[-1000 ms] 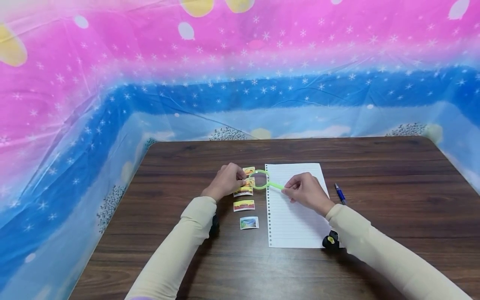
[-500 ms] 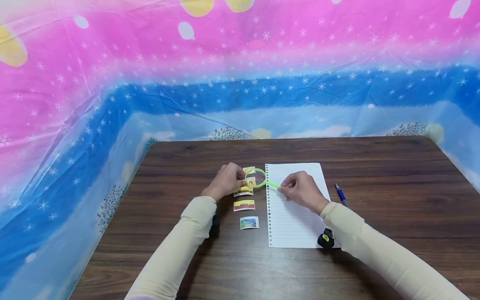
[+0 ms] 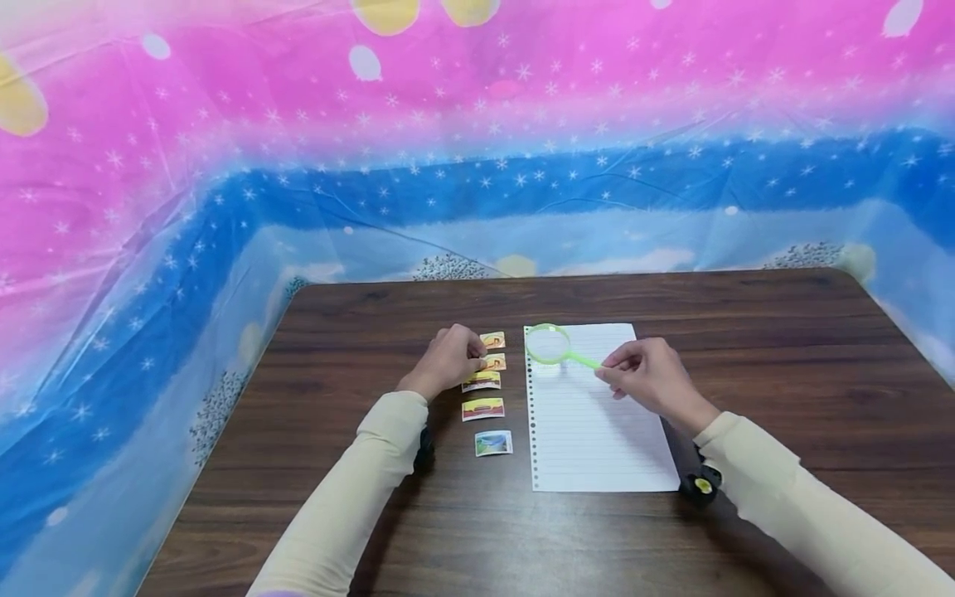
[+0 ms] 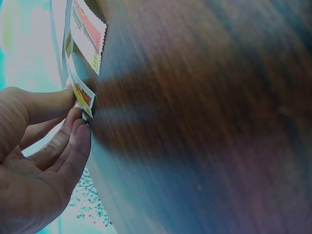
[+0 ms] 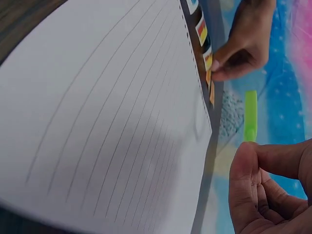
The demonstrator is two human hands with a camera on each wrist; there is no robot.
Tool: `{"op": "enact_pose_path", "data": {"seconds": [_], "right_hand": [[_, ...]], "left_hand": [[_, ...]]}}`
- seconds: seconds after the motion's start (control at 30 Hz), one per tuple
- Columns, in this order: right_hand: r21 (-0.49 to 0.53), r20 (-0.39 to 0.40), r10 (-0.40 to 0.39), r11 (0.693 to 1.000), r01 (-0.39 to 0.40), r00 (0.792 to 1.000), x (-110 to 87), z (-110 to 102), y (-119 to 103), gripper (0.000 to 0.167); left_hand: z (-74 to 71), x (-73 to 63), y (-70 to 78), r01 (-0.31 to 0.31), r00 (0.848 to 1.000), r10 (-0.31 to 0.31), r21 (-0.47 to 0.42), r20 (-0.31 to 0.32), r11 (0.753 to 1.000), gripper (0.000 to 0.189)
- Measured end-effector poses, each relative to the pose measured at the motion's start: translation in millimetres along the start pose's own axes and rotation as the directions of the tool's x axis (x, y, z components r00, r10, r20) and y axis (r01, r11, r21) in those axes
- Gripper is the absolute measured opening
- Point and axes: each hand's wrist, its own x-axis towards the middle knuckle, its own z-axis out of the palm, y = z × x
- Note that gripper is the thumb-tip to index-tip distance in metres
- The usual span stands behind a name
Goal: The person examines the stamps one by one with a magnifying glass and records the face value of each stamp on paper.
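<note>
Postage stamps with toothed edges lie in a column left of the paper. My left hand (image 3: 450,358) pinches an orange-yellow stamp (image 3: 496,362) between thumb and fingertips, near a red-and-yellow stamp (image 3: 481,382). In the left wrist view, thumb and fingers meet at the edge of the stamps, and their tips partly hide what they pinch. A light green magnifying glass (image 3: 550,362) is held by its handle between thumb and fingers of my right hand (image 3: 649,373). Its round lens hangs over the upper left of the lined paper (image 3: 597,448).
Farther up the column lies another orange stamp (image 3: 492,340). Toward me are a yellow-and-red stamp (image 3: 482,409) and a blue-green landscape stamp (image 3: 493,443). The dark wooden table (image 3: 358,332) ends at a pink and blue cloth (image 3: 448,182).
The magnifying glass, first over the upper stamps, has moved right with my right hand to above the paper. That hand now hides the blue pen. My left hand has stayed at the stamps.
</note>
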Motion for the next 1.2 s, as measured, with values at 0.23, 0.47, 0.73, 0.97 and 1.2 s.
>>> {"op": "enact_pose_path", "data": {"seconds": [0.23,0.47,0.73,0.97,1.2], "right_hand": [[-0.041,-0.057,0.004,0.999,-0.006,0.998,-15.7,-31,22,0.023],[-0.005,-0.084,0.030,1.000,-0.031,0.996,-25.8,-57,48,0.027],[-0.049,-0.146,0.075,0.995,-0.083,0.986,-33.6,-83,78,0.031],[-0.104,-0.186,0.119,0.985,-0.140,0.975,-36.7,-96,100,0.035],[-0.104,-0.217,0.139,0.981,-0.164,0.966,-39.4,-104,113,0.033]], "left_hand": [[0.0,-1.3,-0.1,0.006,1.000,-0.006,-0.006,0.000,1.000,0.011],[0.0,-2.3,-0.5,0.002,1.000,-0.002,-0.012,-0.001,1.000,0.012],[-0.3,-1.5,0.2,-0.014,1.000,0.014,-0.014,-0.006,1.000,0.011],[0.6,0.0,-0.1,-0.014,1.000,0.014,-0.005,-0.009,1.000,0.010],[1.7,0.8,-2.1,-0.024,1.000,0.024,-0.007,-0.010,1.000,0.011]]}}
